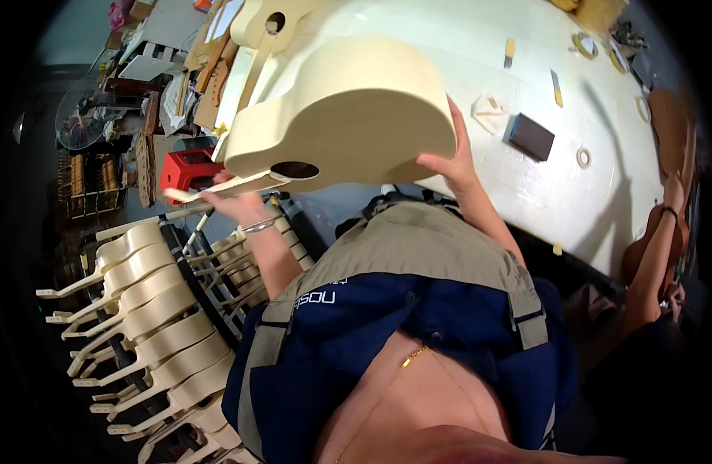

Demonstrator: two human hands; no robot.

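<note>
Head view: right hand clasps the cream guitar, left hand seemingly gripping its neck.

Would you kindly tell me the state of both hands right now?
Left hand: holding the cream guitar by its neck.
Right hand: holding the same guitar at its wide end.

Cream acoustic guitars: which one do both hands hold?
The central cream acoustic guitar, between left hand and right hand; the racked guitars and guitar beyond are unheld.
</note>
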